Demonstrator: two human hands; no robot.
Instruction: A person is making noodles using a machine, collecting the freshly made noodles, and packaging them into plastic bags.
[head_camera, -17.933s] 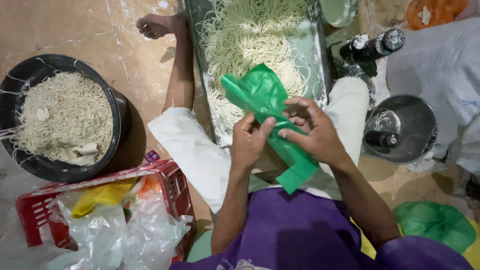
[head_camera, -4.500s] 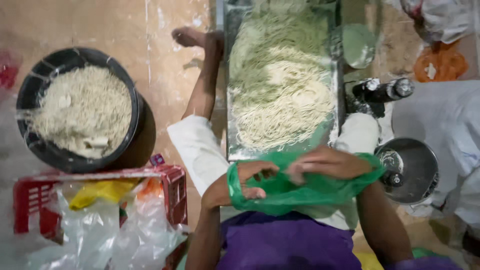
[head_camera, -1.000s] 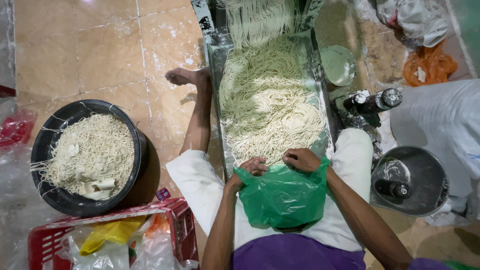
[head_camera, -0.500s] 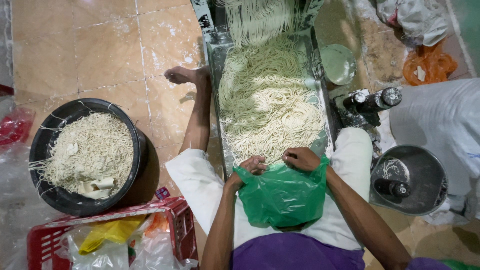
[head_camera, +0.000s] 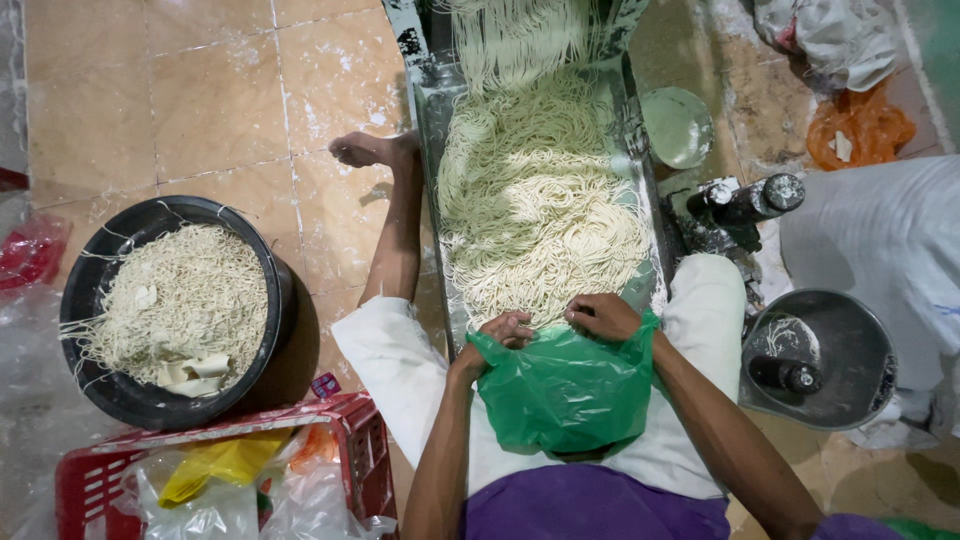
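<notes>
While noodles (head_camera: 540, 210) fill the tray (head_camera: 432, 150), both hands (head_camera: 555, 322) grip the green bag (head_camera: 565, 392).

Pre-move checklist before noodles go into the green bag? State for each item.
1. Left hand grips the rim of the green bag: ok.
2. Right hand grips the rim on the other side: ok.
3. Bag mouth spread open: cannot tell, the hands cover the opening.
4. Bag mouth sits at the near end of the metal tray: ok.
5. Noodles within reach, piled right ahead of both hands: ok.
6. Bag body supported, resting on the lap: ok.
</notes>
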